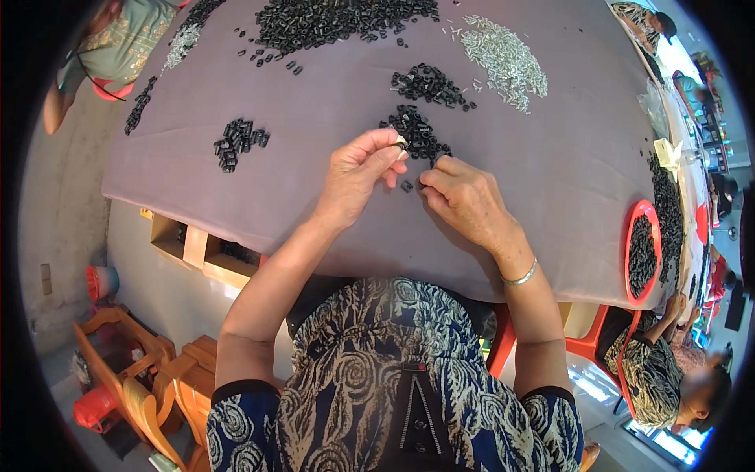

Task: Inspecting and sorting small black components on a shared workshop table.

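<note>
My left hand (358, 175) is raised a little over the grey-brown tablecloth, thumb and forefinger pinched on a small black plastic piece (402, 146). Beside it, my right hand (470, 200) has its fingers curled and pressed together low over the cloth. A dark bit shows at its fingertips, too small to name. One loose black piece (406, 186) lies between the two hands. Just beyond the fingertips is a small pile of black plastic pieces (415, 126), with another black pile (431, 85) behind it.
A large black heap (330, 27) and a heap of small silvery metal parts (507, 63) lie farther back. Clustered black pieces (237, 144) sit at left. A red oval tray (643, 252) holds black pieces at right. Open cardboard boxes (206, 256) stand under the front edge. Other people sit around.
</note>
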`<state>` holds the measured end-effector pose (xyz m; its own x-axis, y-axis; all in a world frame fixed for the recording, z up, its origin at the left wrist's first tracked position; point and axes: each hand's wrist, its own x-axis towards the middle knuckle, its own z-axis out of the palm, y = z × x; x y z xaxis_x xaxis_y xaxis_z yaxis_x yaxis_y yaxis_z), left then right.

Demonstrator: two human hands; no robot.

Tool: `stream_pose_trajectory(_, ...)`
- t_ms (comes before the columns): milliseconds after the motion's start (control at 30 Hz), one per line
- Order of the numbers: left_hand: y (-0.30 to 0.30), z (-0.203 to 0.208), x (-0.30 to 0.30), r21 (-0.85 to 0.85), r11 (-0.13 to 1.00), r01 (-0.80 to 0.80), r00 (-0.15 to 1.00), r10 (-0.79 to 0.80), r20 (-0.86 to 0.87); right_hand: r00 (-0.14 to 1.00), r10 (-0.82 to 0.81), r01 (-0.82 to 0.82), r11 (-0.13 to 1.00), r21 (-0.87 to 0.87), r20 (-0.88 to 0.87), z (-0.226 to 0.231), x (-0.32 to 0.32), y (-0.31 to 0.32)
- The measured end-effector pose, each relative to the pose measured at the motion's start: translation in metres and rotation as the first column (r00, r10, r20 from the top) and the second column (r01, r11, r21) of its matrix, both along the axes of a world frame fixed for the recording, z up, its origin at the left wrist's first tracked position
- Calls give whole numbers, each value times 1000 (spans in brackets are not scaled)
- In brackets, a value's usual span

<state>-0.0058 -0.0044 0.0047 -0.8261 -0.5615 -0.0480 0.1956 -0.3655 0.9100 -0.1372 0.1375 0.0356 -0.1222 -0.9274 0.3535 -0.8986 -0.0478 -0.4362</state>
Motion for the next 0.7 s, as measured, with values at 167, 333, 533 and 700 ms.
stream_pose_trajectory(167,2,-1,1,-8,1000,24,1000,-24,17,994,-23,21,1000,-23,-105,-2,4,-5)
stream_pose_trajectory(333,3,-3,2,-6,998,68,997,-67,36,994,-51,45,997,-69,-99,-7,3,-10)
stream_pose_trajectory(533,2,-4,3,-28,997,70,998,-70,-3,979,-95,118,986,-121,183,-6,0,-14)
stream_pose_trajectory(700,6,-1,-2,-46,995,92,996,-92,4,667,-86,219,972,-85,740,-12,-5,-19)
